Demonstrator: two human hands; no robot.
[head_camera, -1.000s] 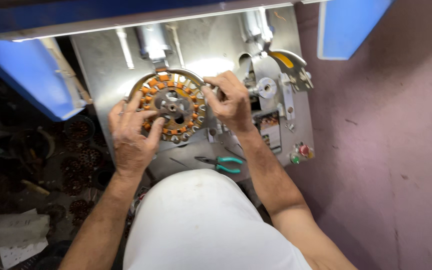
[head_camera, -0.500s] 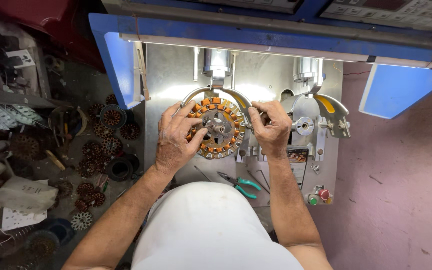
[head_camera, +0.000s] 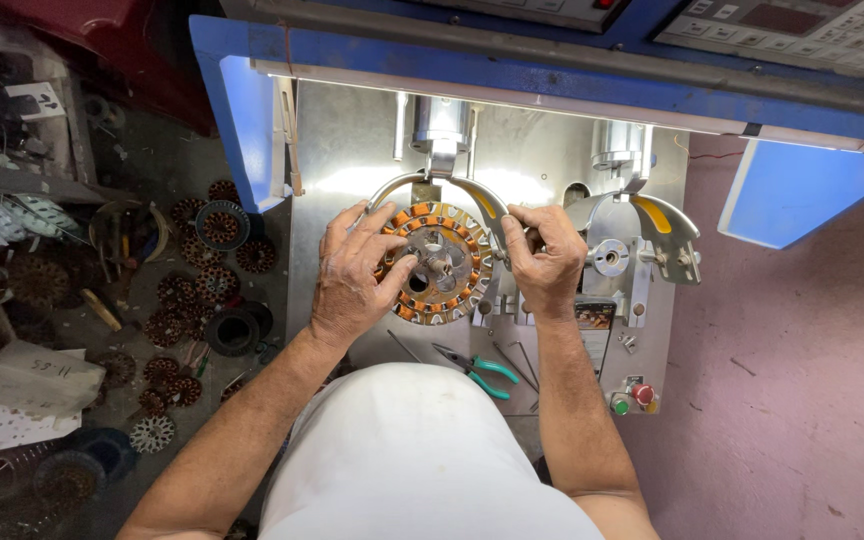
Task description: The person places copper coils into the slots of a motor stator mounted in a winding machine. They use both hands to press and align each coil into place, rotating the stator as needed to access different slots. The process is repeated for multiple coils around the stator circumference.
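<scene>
1 round wound stator (head_camera: 439, 262), ringed with copper coils and orange insulation, sits on the grey metal plate (head_camera: 352, 170) of a winding machine, under 1 curved metal guide arm (head_camera: 452, 188) hanging from a steel cylinder (head_camera: 441, 122). The left hand (head_camera: 355, 278) lies spread over the stator's left half, fingers wide apart, fingertips on the coils and the thumb reaching toward the hub. The right hand (head_camera: 545, 258) is curled at the stator's right edge, fingers pinched narrowly together; what they pinch is too small to tell. To the right stands a 2nd, bare winding station (head_camera: 642, 240) with a yellow-marked guide arm. Below the stator lies 1 pair of green-handled pliers (head_camera: 480, 368); at the plate's lower right are 2 buttons, 1 green (head_camera: 621, 406) and 1 red (head_camera: 642, 394). A blue frame (head_camera: 512, 70) with a lit strip spans the top. On the dark floor at left lie many more wound stators (head_camera: 214, 290), too jumbled to count.
</scene>
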